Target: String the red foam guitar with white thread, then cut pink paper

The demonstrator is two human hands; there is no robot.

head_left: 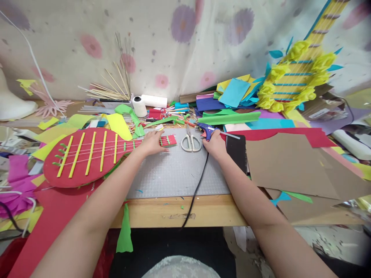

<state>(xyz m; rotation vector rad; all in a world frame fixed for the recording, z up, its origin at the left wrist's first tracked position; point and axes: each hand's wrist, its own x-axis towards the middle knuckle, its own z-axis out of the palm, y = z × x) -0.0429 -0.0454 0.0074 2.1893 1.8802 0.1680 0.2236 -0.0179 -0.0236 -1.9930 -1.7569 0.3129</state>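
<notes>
A red cardboard guitar (79,154) with yellow strips and white strings lies at the left, its neck pointing right. Across that neck rests my left hand (152,143), fingers on the far side and thumb on the near side. My right hand (216,144) is closed on a blue glue gun (206,129) at the back right of the cutting mat. A pale glue stick (233,136) extends from behind the gun, and its black cord (198,185) runs down over the table edge. Between my hands lie scissors (190,143) with white handles, blades pointing away.
Brown cardboard sheets (290,166) and a black flat object (236,152) lie at the right. A yellow flowered guitar (300,77) leans at the back right. Skewers (111,92), a thread spool (139,106) and coloured paper scraps line the back. A green strip (124,231) hangs off the front edge.
</notes>
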